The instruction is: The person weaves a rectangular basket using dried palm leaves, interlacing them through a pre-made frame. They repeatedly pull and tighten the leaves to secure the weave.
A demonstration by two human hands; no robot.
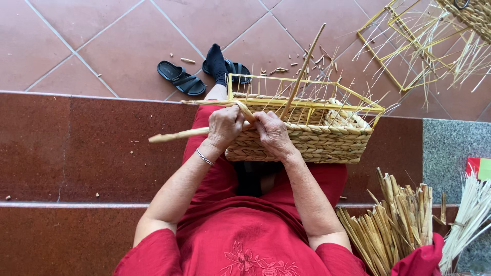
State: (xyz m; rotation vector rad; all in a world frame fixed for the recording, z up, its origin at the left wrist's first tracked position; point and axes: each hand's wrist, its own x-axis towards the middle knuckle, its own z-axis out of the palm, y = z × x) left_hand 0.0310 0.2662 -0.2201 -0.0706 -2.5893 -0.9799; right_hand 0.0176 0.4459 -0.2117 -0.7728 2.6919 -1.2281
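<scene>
Basket (307, 140) rests on the lap, half woven on its yellow frame (307, 97). Left hand (223, 128) is closed on a straw strand (179, 135); right hand (273, 134) presses the weave, its grip probably closed. Next, the strand must pass behind an upright.

half-woven straw basket (312, 140) on yellow wire frame, resting on lap, tilted

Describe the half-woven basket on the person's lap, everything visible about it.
The basket is rectangular: a yellow wire frame with thin upright stakes, its lower part filled in with braided straw-coloured rows, the upper frame still bare. It rests on the red-clothed lap, tilted toward the camera. The left hand and right hand press on its near rim, working a flat strand.
</scene>
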